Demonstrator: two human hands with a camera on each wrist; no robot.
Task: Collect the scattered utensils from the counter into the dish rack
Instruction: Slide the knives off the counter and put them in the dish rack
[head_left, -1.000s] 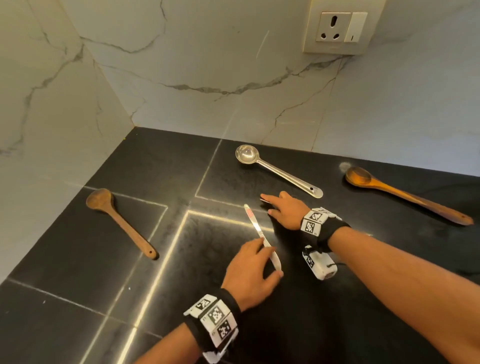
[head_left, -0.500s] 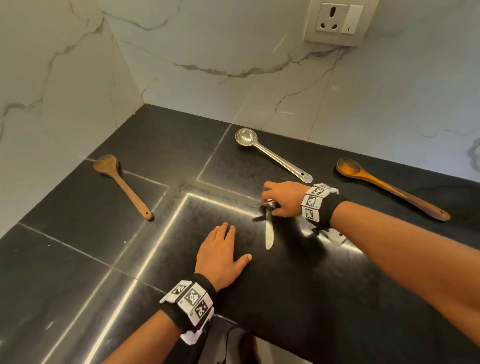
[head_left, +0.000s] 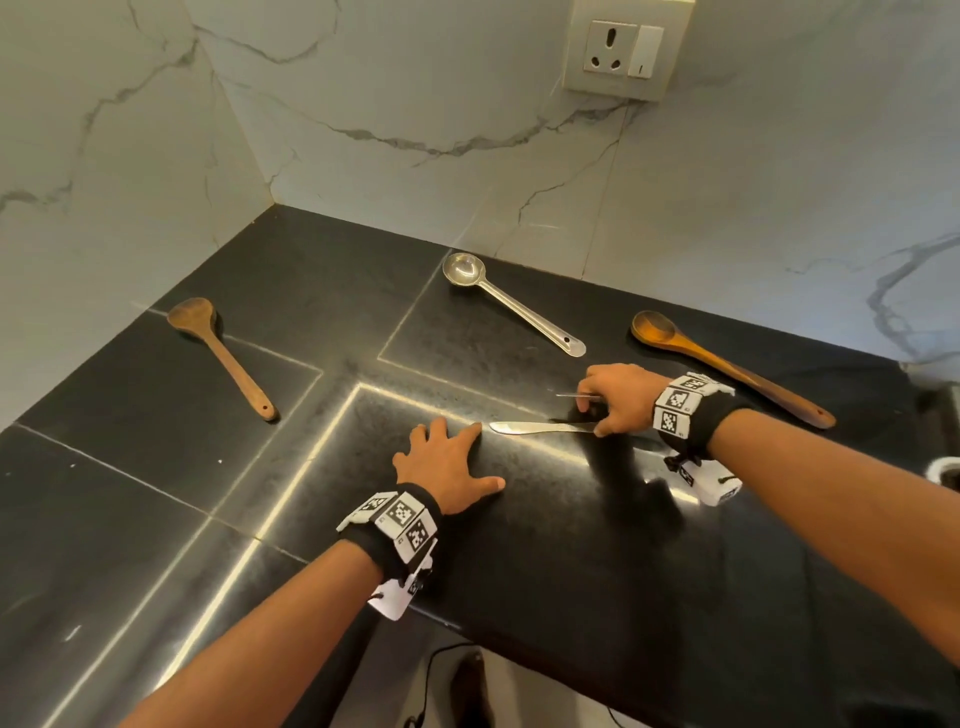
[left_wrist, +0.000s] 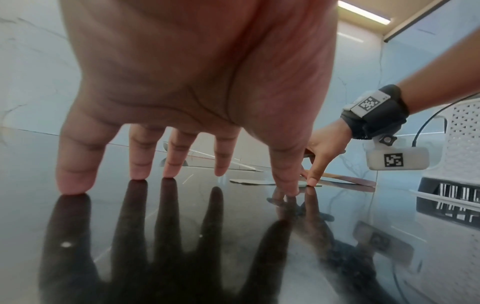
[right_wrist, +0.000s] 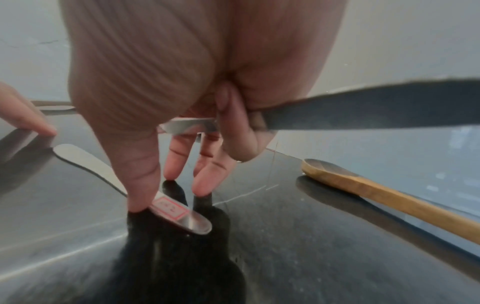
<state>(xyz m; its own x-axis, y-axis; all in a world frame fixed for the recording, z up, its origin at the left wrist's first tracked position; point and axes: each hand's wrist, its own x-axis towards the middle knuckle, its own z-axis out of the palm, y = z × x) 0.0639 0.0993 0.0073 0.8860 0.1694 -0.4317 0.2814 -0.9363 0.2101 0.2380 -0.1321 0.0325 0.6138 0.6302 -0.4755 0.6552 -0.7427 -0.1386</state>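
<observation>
Pinching at the handle end of the knife (head_left: 540, 427) with the right hand (head_left: 615, 397): thumb pressed on one edge, two fingers (right_wrist: 205, 185) set down just across it, likely to lever the thin steel off the flat desk (head_left: 156, 467), which leaves nothing to hook under. Gripping a metal utensil (right_wrist: 363, 107) as well, tucked under the curled outer fingers and jutting sideways, probably so one trip carries both. Resting the left hand (head_left: 441, 467) flat, fingers spread and straight, holding nothing, tips just short of the blade end, perhaps as a stop against sliding. Leaving for later a steel spoon (head_left: 511, 306) just beyond the right fingers, one wooden spoon (head_left: 727, 369) to their right, a smaller wooden spoon (head_left: 223, 358) well left of the left fingers. Seeing only a white slotted basket (left_wrist: 462, 131) behind the right wrist, likely the dish rack.
</observation>
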